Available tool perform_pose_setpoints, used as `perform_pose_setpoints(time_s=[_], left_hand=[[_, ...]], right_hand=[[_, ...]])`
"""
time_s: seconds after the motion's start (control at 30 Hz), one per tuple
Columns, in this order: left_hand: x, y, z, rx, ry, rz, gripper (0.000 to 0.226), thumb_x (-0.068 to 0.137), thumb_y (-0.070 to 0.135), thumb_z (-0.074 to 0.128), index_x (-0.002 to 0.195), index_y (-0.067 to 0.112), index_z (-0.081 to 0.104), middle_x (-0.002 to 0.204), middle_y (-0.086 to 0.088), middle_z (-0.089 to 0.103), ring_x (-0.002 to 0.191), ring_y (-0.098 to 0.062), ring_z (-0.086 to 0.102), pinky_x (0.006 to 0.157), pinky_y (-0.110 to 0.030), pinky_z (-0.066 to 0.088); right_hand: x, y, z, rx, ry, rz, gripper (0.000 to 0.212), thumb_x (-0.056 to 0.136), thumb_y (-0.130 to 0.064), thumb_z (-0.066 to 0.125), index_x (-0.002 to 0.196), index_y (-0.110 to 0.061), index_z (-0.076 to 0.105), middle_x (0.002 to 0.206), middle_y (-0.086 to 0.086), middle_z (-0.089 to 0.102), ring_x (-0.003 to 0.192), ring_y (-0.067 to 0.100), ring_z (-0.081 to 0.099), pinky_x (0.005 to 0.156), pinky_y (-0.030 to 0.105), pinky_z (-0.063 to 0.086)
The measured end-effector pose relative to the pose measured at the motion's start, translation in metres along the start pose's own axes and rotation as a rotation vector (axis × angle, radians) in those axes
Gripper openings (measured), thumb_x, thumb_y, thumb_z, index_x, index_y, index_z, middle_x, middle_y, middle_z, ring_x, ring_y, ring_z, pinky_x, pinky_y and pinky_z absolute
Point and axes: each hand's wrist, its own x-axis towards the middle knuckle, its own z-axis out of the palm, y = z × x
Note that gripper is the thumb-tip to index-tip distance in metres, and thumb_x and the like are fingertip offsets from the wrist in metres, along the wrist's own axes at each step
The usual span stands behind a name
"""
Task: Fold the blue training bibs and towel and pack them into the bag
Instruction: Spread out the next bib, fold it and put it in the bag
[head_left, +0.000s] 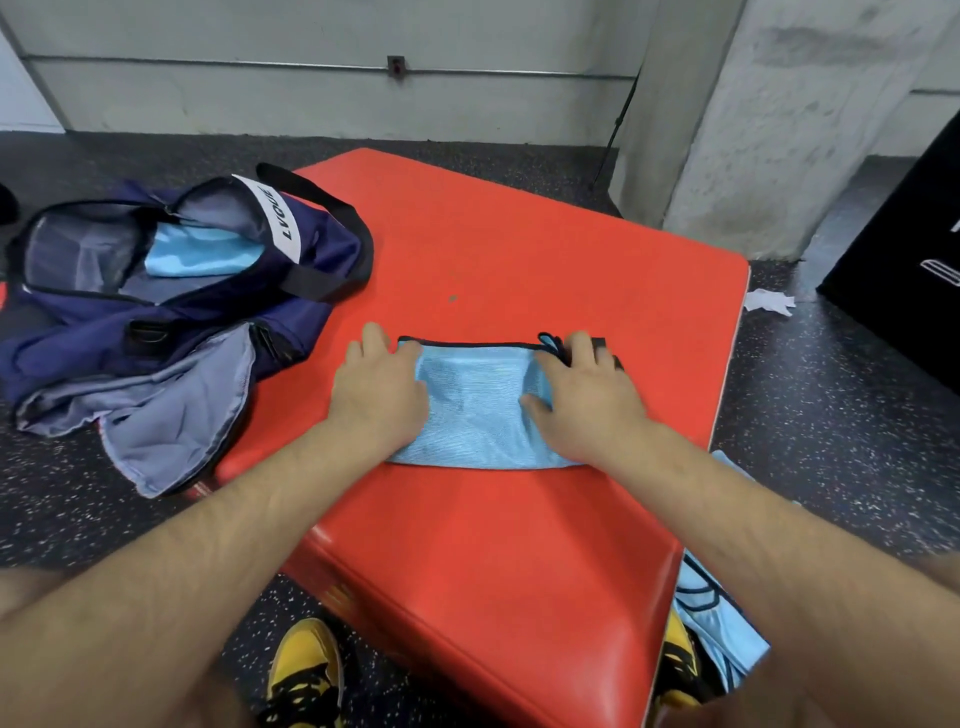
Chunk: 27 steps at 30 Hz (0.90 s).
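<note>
While pinned only by palm pressure, risks springing open on the lift: slick mesh, a folded blue training bib (475, 410) lying in a compact rectangle near the middle of the red padded box (519, 249). Pressed flat by the left hand (376, 389) over its left edge and the right hand (584, 397) over its right end, fingers of both straight and slightly spread, gripping nothing. Worth watching the black-trimmed loop (550, 343) poking out at the far right corner beside the right fingertips; likely to catch or pull the fold loose if left untucked. Also at risk, more blue bibs (722, 623) slumped off the near right side of the box next to a yellow-and-black shoe (680, 660); easily trodden on or dragged. To the left, touching the box edge, a navy duffel bag (171, 312), unzipped and sagging, with light-blue fabric (202, 254) inside its main compartment; cannot tell whether bib or towel. Grey lining spilled out of an opened near flap, black strap draped beside the mouth: could snag a loose bundle on the way in unless carried over gripped at both ends.
</note>
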Motion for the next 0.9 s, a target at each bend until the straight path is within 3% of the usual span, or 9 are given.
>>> perform_pose_setpoints(time_s=[0.07,0.13,0.27,0.37,0.43,0.57,0.67,0.8,0.9], left_hand=[[-0.004,0.015,-0.002,0.075,0.126,0.165,0.042,0.084,0.024,0.06,0.126,0.019,0.061,0.134,-0.011,0.044,0.121,-0.034,0.043,0.093,-0.045,0.04],[-0.004,0.028,0.002,-0.039,0.075,0.375,0.045,0.087,0.026,0.055,0.132,0.019,0.059,0.147,-0.005,0.044,0.141,-0.027,0.032,0.108,-0.045,0.033],[0.005,0.029,0.019,-0.091,-0.18,0.413,0.054,0.102,0.034,0.041,0.154,0.022,0.032,0.164,0.005,0.022,0.154,-0.019,0.005,0.124,-0.04,0.007],[0.008,0.016,0.03,-0.028,-0.286,0.319,0.057,0.103,0.054,0.027,0.156,0.042,0.014,0.166,0.011,0.005,0.153,-0.018,-0.006,0.124,-0.039,0.0],[0.009,0.01,0.032,0.019,-0.305,0.271,0.06,0.098,0.066,0.019,0.154,0.05,0.006,0.166,0.014,-0.001,0.153,-0.016,-0.01,0.124,-0.039,-0.004],[0.01,0.0,0.028,0.054,-0.328,0.207,0.069,0.089,0.078,0.01,0.152,0.054,-0.001,0.166,0.014,-0.007,0.152,-0.015,-0.016,0.124,-0.041,-0.008],[0.011,0.0,0.023,0.115,-0.342,0.217,0.068,0.09,0.077,0.009,0.153,0.053,-0.004,0.166,0.011,-0.011,0.152,-0.016,-0.017,0.122,-0.044,-0.014],[0.014,0.008,0.017,0.077,-0.262,0.395,0.059,0.1,0.062,0.021,0.154,0.049,0.001,0.166,0.01,-0.011,0.152,-0.013,-0.015,0.122,-0.042,-0.014],[0.015,0.011,0.015,0.051,-0.315,0.441,0.053,0.103,0.057,0.023,0.154,0.05,0.01,0.166,0.012,-0.002,0.153,-0.01,-0.004,0.123,-0.039,-0.006]], right_hand=[[-0.001,-0.009,-0.001,-0.143,0.185,-0.047,0.05,0.09,-0.044,0.057,0.131,-0.016,0.059,0.153,0.013,0.036,0.128,0.041,0.041,0.099,0.049,0.035],[-0.001,-0.02,0.004,-0.171,0.244,-0.127,0.05,0.09,-0.036,0.045,0.13,-0.014,0.063,0.154,0.012,0.041,0.141,0.042,0.034,0.111,0.053,0.029],[0.0,-0.037,0.013,-0.113,0.077,-0.142,0.067,0.092,-0.034,0.016,0.14,-0.009,0.056,0.151,0.012,0.047,0.147,0.038,0.028,0.119,0.054,0.024],[0.0,-0.026,0.022,-0.077,-0.092,-0.06,0.064,0.1,-0.049,0.005,0.159,-0.026,0.019,0.167,0.005,0.008,0.153,0.031,-0.002,0.124,0.05,0.0],[0.003,-0.014,0.021,0.006,-0.153,0.023,0.065,0.1,-0.06,0.012,0.159,-0.033,0.007,0.167,0.0,-0.005,0.153,0.024,-0.008,0.123,0.047,-0.005],[0.006,-0.002,0.021,0.134,-0.186,0.095,0.068,0.097,-0.066,0.018,0.158,-0.038,0.006,0.167,0.002,-0.006,0.154,0.02,-0.005,0.124,0.046,-0.002],[0.004,-0.008,0.02,0.026,-0.1,0.064,0.067,0.099,-0.062,0.02,0.159,-0.033,0.012,0.167,0.006,-0.006,0.153,0.027,-0.006,0.123,0.048,-0.003],[-0.015,-0.036,0.005,-0.176,0.138,0.016,0.055,0.095,-0.049,0.045,0.138,-0.016,0.054,0.152,0.016,0.037,0.132,0.037,0.037,0.101,0.049,0.02],[-0.028,-0.047,0.0,-0.131,0.014,-0.019,0.049,0.101,-0.049,0.031,0.133,-0.018,0.051,0.138,0.01,0.042,0.123,0.031,0.038,0.097,0.045,0.024]])
